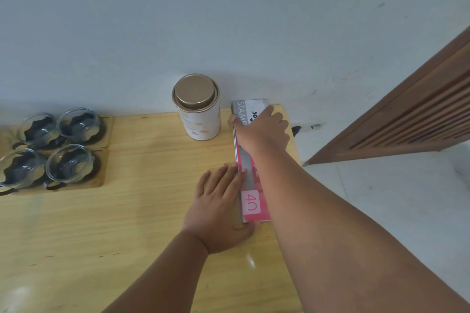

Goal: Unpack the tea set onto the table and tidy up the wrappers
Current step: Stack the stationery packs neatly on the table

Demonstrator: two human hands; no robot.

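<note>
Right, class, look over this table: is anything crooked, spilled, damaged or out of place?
Only the flat box: its far end seems to poke past the back edge of the table. The left hand and right hand lie flat on it. The four glass cups and the tin stand upright; nothing looks spilled or broken.

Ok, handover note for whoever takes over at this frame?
Left hand flat against the near left edge of the flat pink-and-grey cardboard box; right hand flat on its far end.
Box lies at the right edge of the light wooden table, by the white round gold-lidded tin.
Four clear glass cups stand on wooden trays, left.
Done: cups out.
Left: box, probably; no wrappers visible.
</note>
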